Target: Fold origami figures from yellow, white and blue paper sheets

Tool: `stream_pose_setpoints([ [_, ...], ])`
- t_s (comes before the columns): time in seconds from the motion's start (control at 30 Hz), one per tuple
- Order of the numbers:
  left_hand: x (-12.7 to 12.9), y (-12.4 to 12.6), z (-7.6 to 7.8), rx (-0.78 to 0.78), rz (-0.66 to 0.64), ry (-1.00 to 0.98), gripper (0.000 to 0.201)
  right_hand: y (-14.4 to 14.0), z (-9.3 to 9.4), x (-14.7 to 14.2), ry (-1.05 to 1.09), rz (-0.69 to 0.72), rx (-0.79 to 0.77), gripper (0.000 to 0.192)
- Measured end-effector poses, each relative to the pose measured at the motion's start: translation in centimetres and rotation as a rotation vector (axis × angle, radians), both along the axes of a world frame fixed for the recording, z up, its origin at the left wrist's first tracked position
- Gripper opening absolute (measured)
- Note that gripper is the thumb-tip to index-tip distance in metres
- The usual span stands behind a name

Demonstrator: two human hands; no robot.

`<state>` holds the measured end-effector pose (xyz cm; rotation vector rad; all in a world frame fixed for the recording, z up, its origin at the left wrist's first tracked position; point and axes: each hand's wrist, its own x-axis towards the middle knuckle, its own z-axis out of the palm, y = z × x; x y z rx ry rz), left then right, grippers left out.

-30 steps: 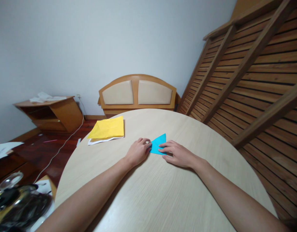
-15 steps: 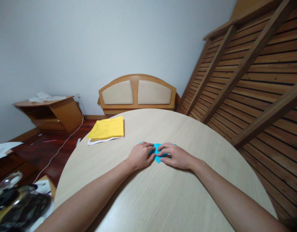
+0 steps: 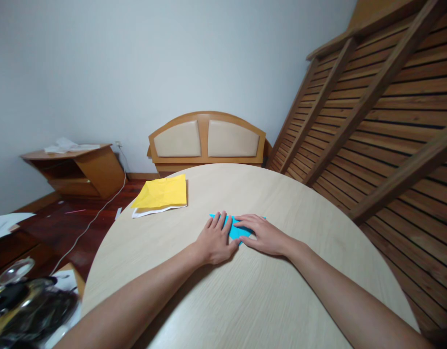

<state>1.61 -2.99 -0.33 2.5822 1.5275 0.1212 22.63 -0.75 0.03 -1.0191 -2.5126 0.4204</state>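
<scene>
Fingers first: those of our left hand (image 3: 216, 238) lie flat and slightly spread, pressing down on the left part of the blue paper (image 3: 236, 230). Those of our right hand (image 3: 262, 233) lie stretched out and close together over its right part. Nothing is gripped or pinched; both palms face down and hold the sheet against the table (image 3: 245, 291).

The work in hand reads as flattening a fold. To do it well, we judge one hand should pin the sheet so it cannot skate on the smooth wood, while the other runs along the crease from middle to end with even pressure. Edges should be matched before pressing hard, as a sharp crease is difficult to undo.

The blue paper lies near the middle of the round table, between and under our two hands, mostly covered. What shows is a bright blue strip between the hands, a corner peeking out beyond the left fingertips, and a sliver past the right ones. It looks thin, flat and already folded; its full outline is hidden.

Further out, a yellow sheet (image 3: 161, 192) rests on white paper (image 3: 151, 212) near the far left edge of the table, well apart from the hands.
</scene>
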Motion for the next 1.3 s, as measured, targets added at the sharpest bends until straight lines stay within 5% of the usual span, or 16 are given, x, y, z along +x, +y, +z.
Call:
stream_pose_setpoints([
  [0.43, -3.0, 2.8, 0.4, 0.103, 0.390, 0.089, 0.070, -0.5, 0.5, -0.3, -0.105, -0.065, -0.059, 0.046],
  [0.53, -2.5, 2.3, 0.6, 0.224, 0.294, 0.020, 0.064, -0.4, 0.4, -0.2, -0.115, -0.075, -0.051, 0.049],
  [0.67, -1.3, 1.3, 0.4, 0.078, -0.157, -0.092, 0.057, 0.0, 0.0, 0.1, -0.127, -0.096, -0.054, 0.049],
  [0.73, -0.9, 1.1, 0.2, 0.018, -0.221, -0.104, 0.058, 0.1, -0.2, 0.3, -0.134, -0.102, -0.057, 0.047],
  [1.03, -2.2, 2.7, 0.8, -0.057, -0.050, -0.025, 0.070, 0.5, -0.6, 0.3, -0.149, -0.120, -0.042, 0.049],
  [1.3, -3.2, 4.0, 0.3, 0.161, 0.185, -0.067, 0.057, 0.6, -0.6, 0.1, -0.143, -0.135, -0.040, 0.048],
])
